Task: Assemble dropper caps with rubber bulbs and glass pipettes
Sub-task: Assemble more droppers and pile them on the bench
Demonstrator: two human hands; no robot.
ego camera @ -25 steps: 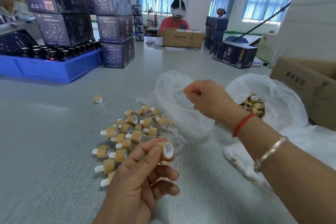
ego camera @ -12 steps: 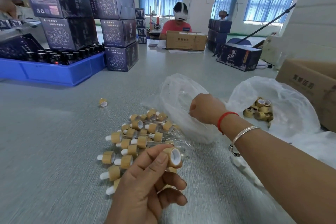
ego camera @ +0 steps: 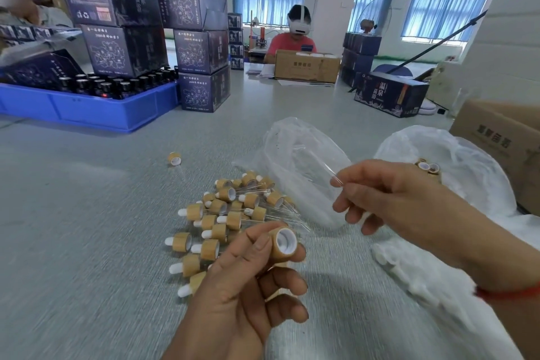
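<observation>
Right hand now out of the bag with a glass tube, left hand holding a cap.

Compared with half a second ago, the right hand [ego camera: 403,202] has come back from the clear bag [ego camera: 295,161] and its fingers [ego camera: 347,184] pinch a thin glass tube [ego camera: 327,171], pointing up-left. The left hand [ego camera: 242,289] grips a tan cap [ego camera: 285,242] between thumb and forefinger, its white open side facing up-right. The tube and the cap are apart. Finished droppers [ego camera: 225,219] lie in a pile on the counter [ego camera: 87,213], just behind the left hand; the counter to the left of the pile is open.
</observation>
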